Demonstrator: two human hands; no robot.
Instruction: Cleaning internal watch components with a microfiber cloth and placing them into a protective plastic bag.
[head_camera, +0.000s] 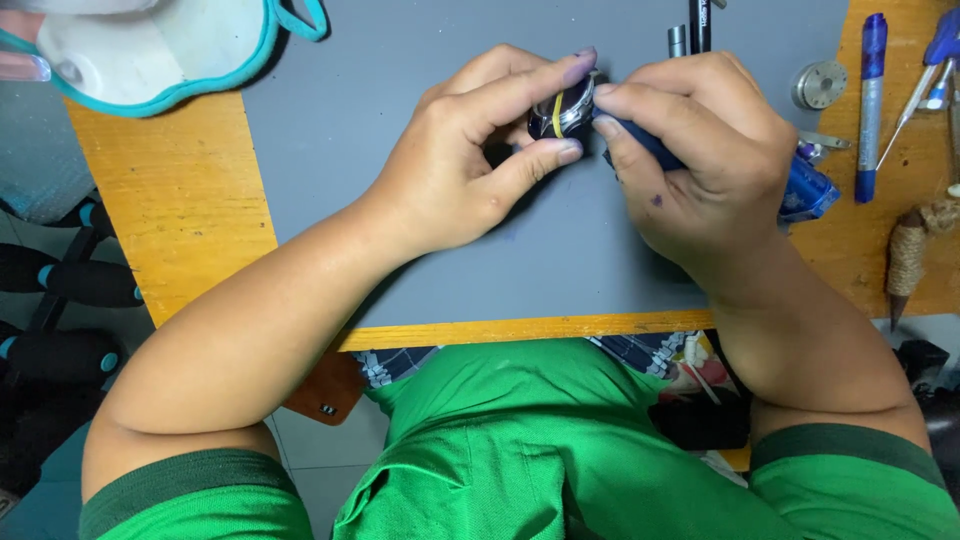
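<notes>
Two hands meeting over the grey mat, hovering just above the middle of the bench. Left hand pinching a small dark round part, thumb curling underneath, forefinger stretching over the top, remaining fingers tucking in behind. Showing a yellow band and a silvery rim on that part, right at the fingertips, held clear of the mat. Right hand closing tight around a blue tool, fingers wrapping the handle, thumb and forefinger pressing its front end against the part's silvery side; working tip hiding behind the fingers, so not telling exactly how tip and part are meeting. Blue butt of the tool poking out past the heel of the hand. Both forearms resting low, green sleeves framing the bottom edge. Lying beyond the right hand on the yellow bench: a blue pen standing lengthwise, a small metal disc just beside it, a twine-wrapped spike near the right edge. Sitting at the mat's far edge, a black pen, touching nothing. Resting at the top left corner, a white mask with teal trim, well apart from both hands.
</notes>
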